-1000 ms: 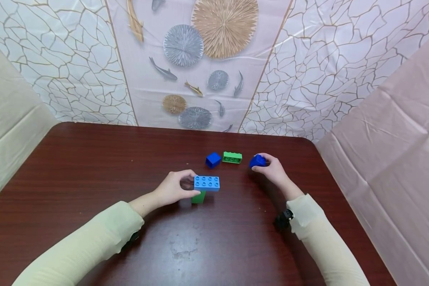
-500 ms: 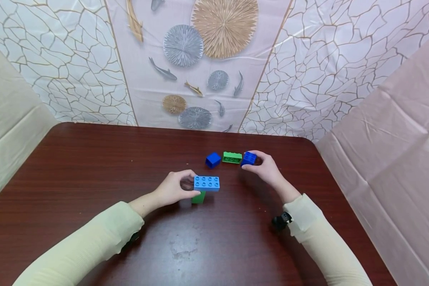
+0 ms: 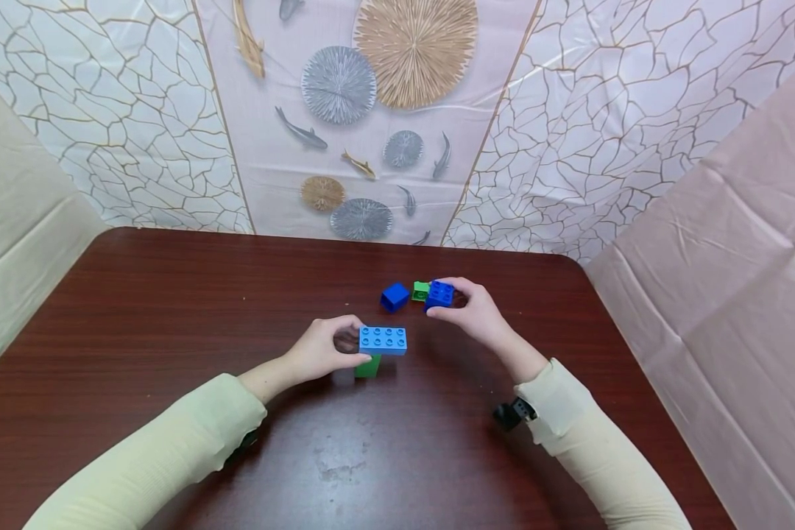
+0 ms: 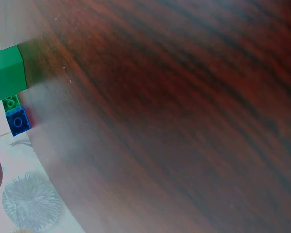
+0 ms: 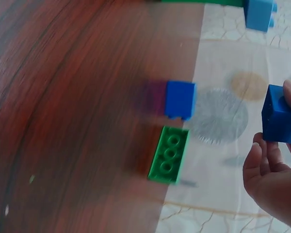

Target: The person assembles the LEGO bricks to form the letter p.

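Pinching dark blue brick point(image 3: 440, 296) between curved right fingers point(image 3: 462, 284), light blue brick point(image 3: 383, 340) gripped between curved left fingers point(image 3: 344, 322)

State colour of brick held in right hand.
The held brick is dark blue; clearest in the head view.

passable: tabletop point(image 3: 437, 397) between hands point(image 3: 314, 350) point(image 3: 480, 311) | obstacles beyond: loose blue brick point(image 3: 394, 297), green brick point(image 3: 420, 291)

– How's the left hand point(image 3: 313, 350) held?
– Pinching, thumb point(image 3: 354, 360) curved opposite the fingers point(image 3: 344, 322), left forearm point(image 3: 165, 445) slanting in behind it.
– And the right hand point(image 3: 477, 313)?
– Right of the left hand and farther forward; it pinches too, right forearm point(image 3: 589, 442) angled inward
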Tool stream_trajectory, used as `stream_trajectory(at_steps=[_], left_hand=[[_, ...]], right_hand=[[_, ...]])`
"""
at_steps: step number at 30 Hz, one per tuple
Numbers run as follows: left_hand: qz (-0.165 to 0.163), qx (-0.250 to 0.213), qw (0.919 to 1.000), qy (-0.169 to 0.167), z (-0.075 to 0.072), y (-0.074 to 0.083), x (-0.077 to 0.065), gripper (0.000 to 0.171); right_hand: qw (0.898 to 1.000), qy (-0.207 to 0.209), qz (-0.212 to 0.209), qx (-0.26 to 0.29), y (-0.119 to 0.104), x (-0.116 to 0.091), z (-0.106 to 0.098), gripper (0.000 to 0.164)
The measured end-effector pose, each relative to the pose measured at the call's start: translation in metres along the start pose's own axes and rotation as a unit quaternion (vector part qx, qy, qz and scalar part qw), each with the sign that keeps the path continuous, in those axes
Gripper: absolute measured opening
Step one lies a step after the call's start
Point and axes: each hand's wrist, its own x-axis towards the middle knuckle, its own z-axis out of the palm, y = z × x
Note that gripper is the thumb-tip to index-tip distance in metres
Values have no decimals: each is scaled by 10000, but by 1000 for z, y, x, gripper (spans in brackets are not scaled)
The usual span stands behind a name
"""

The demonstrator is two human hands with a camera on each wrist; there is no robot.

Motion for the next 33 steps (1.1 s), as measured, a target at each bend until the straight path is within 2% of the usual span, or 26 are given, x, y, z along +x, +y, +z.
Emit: stream_trajectory(at_steps=[14, 20, 27, 33], left_hand=[[62, -15, 10000, -14, 0, -1, 1, 27], [37, 0, 10000, -46, -1, -1, 0, 27], [40, 17, 10000, -50, -1, 0, -1, 28], [84, -37, 9999, -82, 0, -2, 0, 28]], right_hand=[[9970, -382, -638, 234, -32, -6, 19, 47], [9959, -500, -745, 135, -40, -9, 27, 46], [9957, -663, -616, 206, -45, -11, 36, 48], [9931, -822, -811, 208, -49, -12, 44, 48]])
